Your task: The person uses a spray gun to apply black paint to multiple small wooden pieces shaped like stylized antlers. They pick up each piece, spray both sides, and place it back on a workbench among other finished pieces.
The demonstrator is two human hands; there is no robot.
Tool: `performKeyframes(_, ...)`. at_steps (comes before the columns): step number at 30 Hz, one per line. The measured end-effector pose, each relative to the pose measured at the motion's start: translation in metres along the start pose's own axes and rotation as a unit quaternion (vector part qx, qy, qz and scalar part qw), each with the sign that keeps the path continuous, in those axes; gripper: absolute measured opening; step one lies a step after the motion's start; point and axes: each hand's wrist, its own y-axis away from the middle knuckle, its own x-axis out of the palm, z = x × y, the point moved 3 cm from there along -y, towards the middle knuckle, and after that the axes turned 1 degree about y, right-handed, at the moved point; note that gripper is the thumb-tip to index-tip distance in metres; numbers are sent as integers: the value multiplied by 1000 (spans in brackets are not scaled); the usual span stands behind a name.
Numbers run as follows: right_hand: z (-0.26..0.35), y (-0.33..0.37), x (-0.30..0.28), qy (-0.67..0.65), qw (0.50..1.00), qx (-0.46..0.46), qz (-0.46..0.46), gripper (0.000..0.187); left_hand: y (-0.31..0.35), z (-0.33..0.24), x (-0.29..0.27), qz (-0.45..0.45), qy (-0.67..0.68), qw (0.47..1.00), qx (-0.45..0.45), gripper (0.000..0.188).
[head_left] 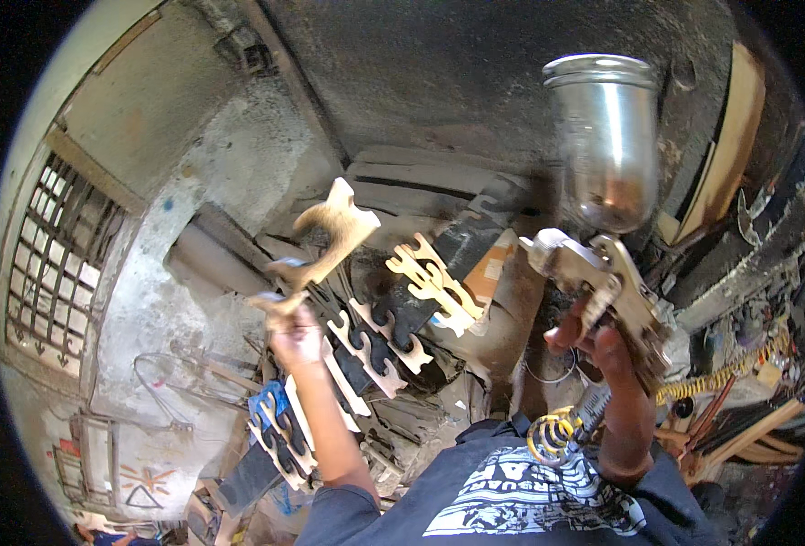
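My left hand, a little blurred, grips the lower end of a curved wooden piece with hooked cut-outs. The piece stands up at a slant, out in front of the dark wall. In my right hand is a metal spray gun, my fingers wrapped around its handle and trigger area. A shiny metal cup sits upright on top of the gun. From below the handle runs a yellow coiled air hose. Between my hands, several similar pale wooden pieces lie on a dark board.
More hooked wooden pieces lie below my left hand, with others at lower left. A barred window is in the left wall. Timber planks lean at the right, above a cluttered heap of tools and wood.
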Motion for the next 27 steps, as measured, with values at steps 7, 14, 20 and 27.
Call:
performKeyframes(7,27,2,10,99,982,-157,32,24,34,185,3,-296,373,792,-382,11)
performKeyframes(14,23,12,11,151,971,-185,22,18,47,239,54,-307,325,784,-432,9)
performKeyframes(20,8,18,-2,190,971,-125,75,13,58,252,74,-280,291,810,-426,11)
performKeyframes(27,30,27,-24,122,976,-179,-16,15,90,245,76,-248,368,771,-457,19)
